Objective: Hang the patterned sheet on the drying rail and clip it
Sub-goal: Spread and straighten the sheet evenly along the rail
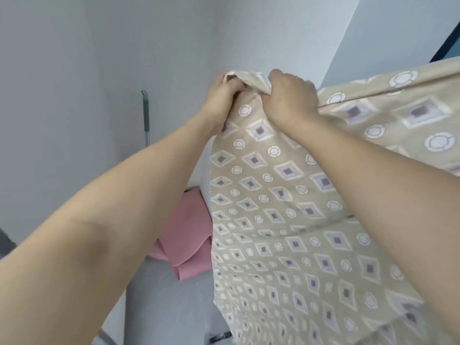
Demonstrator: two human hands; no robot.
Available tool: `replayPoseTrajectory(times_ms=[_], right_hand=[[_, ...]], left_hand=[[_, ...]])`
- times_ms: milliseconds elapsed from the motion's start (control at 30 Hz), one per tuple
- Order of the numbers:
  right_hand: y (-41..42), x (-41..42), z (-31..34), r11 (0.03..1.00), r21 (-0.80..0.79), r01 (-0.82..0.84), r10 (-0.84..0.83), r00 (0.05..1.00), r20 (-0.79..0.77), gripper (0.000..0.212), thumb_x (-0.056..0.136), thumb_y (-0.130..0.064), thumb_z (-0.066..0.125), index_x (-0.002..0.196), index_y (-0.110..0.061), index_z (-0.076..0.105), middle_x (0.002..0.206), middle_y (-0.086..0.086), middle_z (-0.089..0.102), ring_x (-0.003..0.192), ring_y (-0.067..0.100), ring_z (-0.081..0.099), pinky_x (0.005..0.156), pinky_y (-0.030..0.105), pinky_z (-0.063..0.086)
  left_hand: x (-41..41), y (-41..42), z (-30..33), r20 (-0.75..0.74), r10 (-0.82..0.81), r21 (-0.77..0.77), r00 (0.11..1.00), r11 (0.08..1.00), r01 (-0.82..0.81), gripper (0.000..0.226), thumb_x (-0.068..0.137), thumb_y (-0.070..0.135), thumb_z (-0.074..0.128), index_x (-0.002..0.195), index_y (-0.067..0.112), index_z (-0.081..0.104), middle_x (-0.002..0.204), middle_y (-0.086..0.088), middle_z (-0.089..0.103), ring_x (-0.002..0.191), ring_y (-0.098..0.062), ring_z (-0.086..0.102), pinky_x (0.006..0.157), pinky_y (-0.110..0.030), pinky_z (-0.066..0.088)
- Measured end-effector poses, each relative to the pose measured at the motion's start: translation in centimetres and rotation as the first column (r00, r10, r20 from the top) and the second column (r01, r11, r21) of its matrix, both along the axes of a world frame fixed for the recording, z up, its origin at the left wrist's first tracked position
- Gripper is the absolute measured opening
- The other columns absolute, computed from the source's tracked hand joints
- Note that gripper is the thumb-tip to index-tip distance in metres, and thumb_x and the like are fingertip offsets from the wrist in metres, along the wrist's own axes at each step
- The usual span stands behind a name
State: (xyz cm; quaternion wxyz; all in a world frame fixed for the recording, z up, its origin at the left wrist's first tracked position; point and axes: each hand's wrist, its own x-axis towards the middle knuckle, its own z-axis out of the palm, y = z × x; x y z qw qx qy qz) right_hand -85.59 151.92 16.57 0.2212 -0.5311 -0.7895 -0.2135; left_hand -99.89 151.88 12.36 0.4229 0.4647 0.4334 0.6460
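Observation:
The patterned sheet (286, 220), beige with diamonds and white circles, hangs down from a folded top edge that runs from the centre up to the right. The rail itself is hidden under that fold. My left hand (224, 95) pinches the sheet's top left corner, fingers curled into the cloth. Just to its right, my right hand (286, 95) grips the bunched top edge from above. I see no clip; one may be hidden in a hand.
A pink cloth (189, 232) lies low behind the sheet's left edge. A mop handle with a green grip (145, 113) leans against the grey wall at the left. A dark window frame (448, 43) shows at the top right.

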Motion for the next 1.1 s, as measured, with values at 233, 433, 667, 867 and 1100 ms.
replayPoseTrajectory(times_ms=[233, 433, 667, 867, 1100], right_hand=[[-2.2, 0.3, -2.1, 0.995, 0.019, -0.102, 0.102, 0.994, -0.039, 0.032, 0.086, -0.007, 0.044, 0.117, -0.007, 0.047, 0.110, 0.018, 0.062, 0.101, 0.039, 0.057, 0.086, 0.042, 0.037], [-5.3, 0.4, -5.8, 0.934, -0.212, -0.287, 0.353, 0.829, 0.433, 0.050, 0.085, -0.032, 0.053, 0.131, -0.013, 0.045, 0.120, 0.011, 0.056, 0.110, 0.032, 0.055, 0.089, 0.041, 0.037], [-5.6, 4.2, -9.0, 0.860, -0.363, 0.357, 0.107, 0.571, 0.814, 0.013, 0.089, -0.025, 0.055, 0.101, -0.021, 0.058, 0.100, -0.004, 0.061, 0.099, 0.022, 0.060, 0.074, 0.030, 0.038], [-3.9, 8.4, -9.0, 0.924, -0.203, 0.323, -0.059, 0.648, 0.759, 0.030, 0.090, -0.020, 0.054, 0.118, -0.011, 0.061, 0.121, 0.010, 0.053, 0.117, 0.030, 0.050, 0.090, 0.037, 0.041], [-2.7, 11.1, -8.9, 0.925, -0.196, 0.325, -0.158, 0.800, 0.579, 0.024, 0.086, -0.003, 0.053, 0.109, -0.003, 0.059, 0.112, 0.020, 0.059, 0.102, 0.039, 0.062, 0.071, 0.036, 0.042]], left_hand=[[2.2, -4.4, -16.2, -0.233, -0.293, -0.491, 0.927, 0.859, 0.148, 0.011, 0.085, 0.010, 0.070, 0.091, 0.016, 0.064, 0.080, 0.006, 0.066, 0.076, -0.014, 0.064, 0.063, -0.016, 0.047], [3.3, -4.1, -22.2, -0.259, 0.020, -0.406, 0.966, 0.905, -0.128, 0.022, 0.080, -0.005, 0.045, 0.088, 0.005, 0.063, 0.074, -0.002, 0.062, 0.068, -0.017, 0.054, 0.060, -0.024, 0.043], [5.5, -3.8, -22.0, -0.209, 0.192, -0.300, 0.959, 0.921, -0.250, 0.030, 0.091, 0.002, 0.035, 0.065, 0.018, 0.035, 0.061, 0.004, 0.036, 0.057, -0.014, 0.032, 0.052, -0.026, 0.029], [6.4, -4.2, -18.7, -0.181, -0.257, -0.286, 0.949, 0.937, 0.199, 0.013, 0.082, 0.010, 0.060, 0.079, 0.019, 0.050, 0.071, 0.005, 0.048, 0.060, -0.009, 0.046, 0.053, -0.014, 0.039], [5.0, -5.7, -27.1, -0.547, -0.669, -0.725, 0.503, 0.679, 0.114, 0.026, 0.089, 0.036, 0.063, 0.091, 0.010, 0.062, 0.074, 0.001, 0.053, 0.068, -0.019, 0.051, 0.061, -0.028, 0.039]])
